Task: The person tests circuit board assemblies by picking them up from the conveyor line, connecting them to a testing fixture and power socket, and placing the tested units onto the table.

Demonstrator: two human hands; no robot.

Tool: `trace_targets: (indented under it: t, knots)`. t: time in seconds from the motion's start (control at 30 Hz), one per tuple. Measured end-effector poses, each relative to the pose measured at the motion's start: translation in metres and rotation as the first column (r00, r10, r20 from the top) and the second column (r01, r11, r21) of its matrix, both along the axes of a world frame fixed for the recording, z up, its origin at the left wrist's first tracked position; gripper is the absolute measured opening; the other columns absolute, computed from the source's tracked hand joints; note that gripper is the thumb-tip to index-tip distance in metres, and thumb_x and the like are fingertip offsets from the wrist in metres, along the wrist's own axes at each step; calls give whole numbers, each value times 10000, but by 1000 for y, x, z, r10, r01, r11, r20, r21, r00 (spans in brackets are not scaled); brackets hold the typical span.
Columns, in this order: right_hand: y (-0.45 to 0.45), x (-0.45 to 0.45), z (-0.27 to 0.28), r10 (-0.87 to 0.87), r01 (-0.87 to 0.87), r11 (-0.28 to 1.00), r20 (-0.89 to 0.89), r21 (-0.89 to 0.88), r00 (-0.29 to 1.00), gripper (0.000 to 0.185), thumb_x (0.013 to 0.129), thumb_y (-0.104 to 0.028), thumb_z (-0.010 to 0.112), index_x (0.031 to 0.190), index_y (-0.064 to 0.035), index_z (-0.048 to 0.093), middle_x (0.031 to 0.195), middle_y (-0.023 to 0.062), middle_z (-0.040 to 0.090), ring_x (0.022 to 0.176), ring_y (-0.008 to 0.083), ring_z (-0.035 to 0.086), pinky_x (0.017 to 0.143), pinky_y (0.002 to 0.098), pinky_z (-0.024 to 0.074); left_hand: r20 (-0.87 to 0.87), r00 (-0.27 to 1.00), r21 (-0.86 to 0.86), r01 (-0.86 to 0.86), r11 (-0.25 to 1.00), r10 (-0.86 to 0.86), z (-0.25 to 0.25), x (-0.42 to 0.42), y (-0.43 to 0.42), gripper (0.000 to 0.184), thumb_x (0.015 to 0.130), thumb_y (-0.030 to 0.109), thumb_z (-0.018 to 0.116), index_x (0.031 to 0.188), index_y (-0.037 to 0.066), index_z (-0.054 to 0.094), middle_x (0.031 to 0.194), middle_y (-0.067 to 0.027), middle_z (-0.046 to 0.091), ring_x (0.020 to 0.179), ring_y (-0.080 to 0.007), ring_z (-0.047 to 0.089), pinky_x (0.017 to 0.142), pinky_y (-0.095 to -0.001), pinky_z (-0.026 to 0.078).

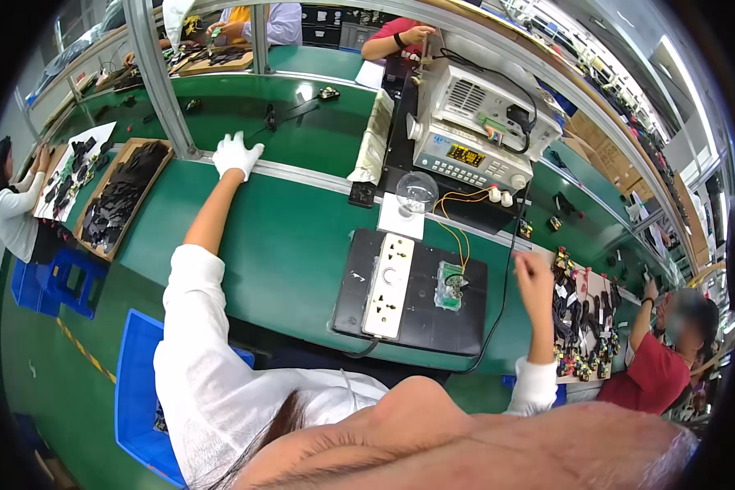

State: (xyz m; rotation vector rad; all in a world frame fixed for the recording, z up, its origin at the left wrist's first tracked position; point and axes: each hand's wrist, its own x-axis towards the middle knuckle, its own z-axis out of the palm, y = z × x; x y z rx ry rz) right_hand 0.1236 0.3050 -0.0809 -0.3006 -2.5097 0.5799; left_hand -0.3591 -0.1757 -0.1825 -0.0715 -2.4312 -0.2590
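Note:
My left hand [237, 155], in a white glove, rests with its fingers spread at the metal rail along the far side of the green bench [278, 237]. Nothing shows in it. My right hand [534, 276] is bare and hovers at the right, fingers curled together; whatever they hold, if anything, is hidden. Close to it runs a black cable [508, 294]. Left of that hand lies a black board [349, 282] bearing a white socket strip [388, 286] and a small green circuit board [451, 284] with orange wires.
A bench power meter [474, 159] with a lit display stands behind, near a clear dome [416, 193]. At left is a tray [122, 196] of black parts; at right, a board [584, 318] of cabled parts beside a co-worker [653, 359]. A blue bin [135, 392] stands below.

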Motion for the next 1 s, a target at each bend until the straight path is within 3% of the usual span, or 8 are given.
trace_targets:
  t: [0.1, 0.37, 0.5, 0.67, 0.73, 0.77, 0.87, 1.0]
  knots:
    - [-50, 18, 2, 86, -75, 922, 11, -379, 996, 165, 950, -115, 578, 1052, -33, 678, 1052, 51, 625, 800, 111, 632, 596, 207, 510, 370, 927, 104, 17, 994, -55, 29, 6, 4, 373, 828, 462, 588, 1044, 169, 669, 1094, -125, 663, 998, -311, 635, 832, -451, 495]
    - [-72, 20, 10, 136, -164, 862, -91, -480, 986, 174, 968, -107, 555, 1037, -1, 674, 1059, 71, 620, 812, 111, 624, 595, 208, 503, 284, 941, -145, 235, 961, -187, 29, -1, 9, 212, 898, 277, 529, 923, 116, 664, 920, -124, 702, 902, -327, 671, 781, -440, 506]
    - [-75, 10, 15, 187, -218, 823, -113, -525, 976, 186, 972, -108, 552, 1028, 22, 673, 1054, 78, 622, 811, 114, 626, 594, 209, 500, 586, 810, -257, 206, 944, -18, 56, 0, 13, 243, 855, 219, 542, 917, 72, 726, 1005, -169, 706, 940, -340, 683, 780, -428, 529]
    - [-90, 11, 17, 255, -285, 794, -131, -537, 958, 189, 972, -110, 553, 1034, 19, 676, 1059, 94, 627, 780, 116, 633, 603, 210, 498, 646, 754, -137, 266, 954, -117, 56, -17, -10, 248, 780, 235, 590, 840, 33, 721, 889, -178, 712, 794, -317, 695, 690, -407, 529]
    - [-93, 15, 18, 295, -298, 770, -99, -565, 950, 196, 974, -116, 551, 1045, 18, 676, 1004, 95, 659, 747, 116, 635, 607, 212, 498, 742, 548, 304, 237, 923, -385, 74, 0, -20, 277, 797, 268, 638, 832, -6, 666, 752, -182, 671, 686, -297, 654, 611, -403, 498]
    - [-94, 17, 19, 294, -297, 765, -100, -571, 951, 196, 974, -116, 551, 1045, 18, 676, 1004, 95, 659, 747, 116, 635, 607, 212, 498, 746, 547, 298, 236, 925, -380, 82, 10, -23, 277, 797, 268, 638, 832, -6, 666, 752, -182, 671, 686, -297, 654, 611, -403, 498]
    - [-98, 20, 25, 338, -275, 684, -40, -676, 940, 200, 973, -117, 555, 1052, 24, 673, 934, 91, 686, 730, 115, 633, 600, 218, 496, 310, 131, 936, -213, 279, -942, 105, 62, -20, 148, 884, 204, 637, 774, 120, 586, 541, 62, 394, 468, -80, 399, 455, -266, 317]
    - [-112, 8, 25, 532, -335, 502, -21, -797, 846, 280, 1011, -179, 486, 1099, 12, 670, 915, 73, 695, 734, 99, 623, 608, 215, 488, 73, 170, 919, -394, 0, -983, 112, 139, 17, 165, 920, 241, 630, 792, 158, 567, 555, 102, 377, 449, -38, 326, 454, -220, 275]
